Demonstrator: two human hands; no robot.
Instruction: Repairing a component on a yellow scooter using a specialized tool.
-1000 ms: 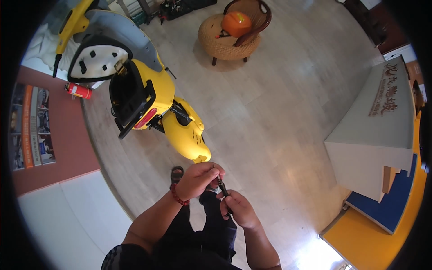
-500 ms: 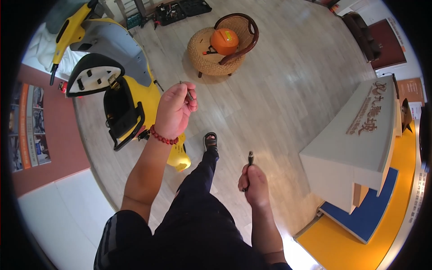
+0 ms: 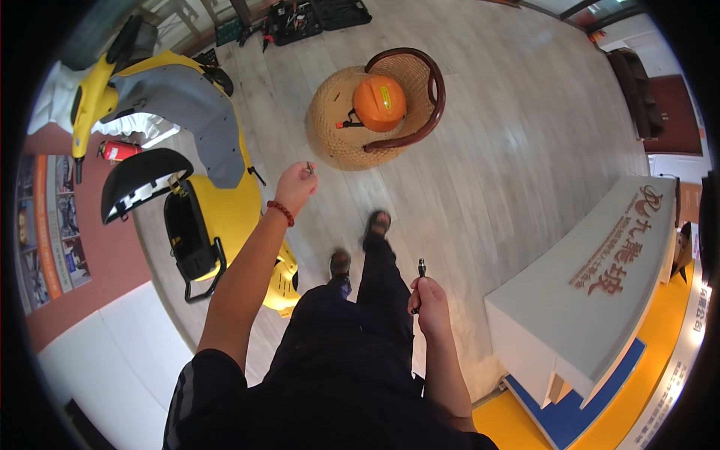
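My left hand (image 3: 298,185) is stretched forward beside the yellow electric scooter (image 3: 233,217), wearing a red bead bracelet (image 3: 282,213). Its fingers are closed on a small silvery metal piece (image 3: 310,169), too small to name. Lower and to the right, my right hand (image 3: 432,304) grips a slim black pen-like tool (image 3: 421,268) with a shiny metal end pointing away from me. The scooter's seat (image 3: 148,177) is tipped up over the dark storage compartment (image 3: 187,232). Neither hand touches the scooter in this view.
Ahead stands a woven chair (image 3: 337,97) with a wooden rail, an orange helmet (image 3: 379,103) on its seat. An opened toolbox (image 3: 295,22) lies on the floor (image 3: 510,135) at the back. A white counter (image 3: 577,285) is at right, a fire extinguisher (image 3: 120,151) far left.
I have stepped forward: both feet now show and the chair appears nearer. My left hand is lower and slightly left in view. Both hands keep their hold.
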